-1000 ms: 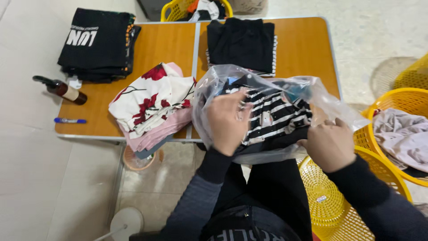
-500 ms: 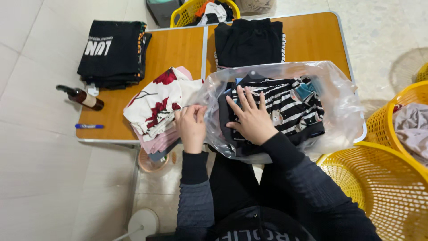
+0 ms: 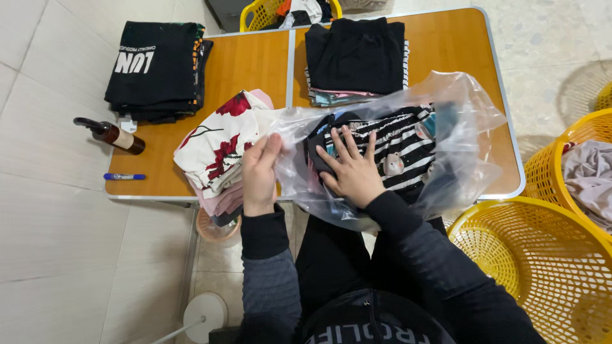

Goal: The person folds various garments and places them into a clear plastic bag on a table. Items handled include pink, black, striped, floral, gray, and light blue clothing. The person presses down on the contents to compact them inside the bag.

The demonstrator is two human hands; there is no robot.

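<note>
Wooden folding table (image 3: 255, 64), a clear plastic bag (image 3: 459, 127) of striped clothing under two hands.

Orange-brown boards framed in pale metal carry everything; yellow mesh baskets (image 3: 542, 267) stand at its right on the tiled floor. The crinkled, glossy bag lies at the near edge, partly overhanging, with a black-and-white striped garment (image 3: 401, 143) folded inside. Around it lie a black folded stack (image 3: 156, 67) with white lettering, a second dark pile (image 3: 354, 54), and a soft floral pile (image 3: 217, 150) in white and red. The right hand (image 3: 354, 172) presses flat on the garment, fingers spread; the left hand (image 3: 260, 172) pinches the bag's open edge. A brown bottle (image 3: 111, 134) and a blue pen (image 3: 124, 176) lie at the far left.
</note>
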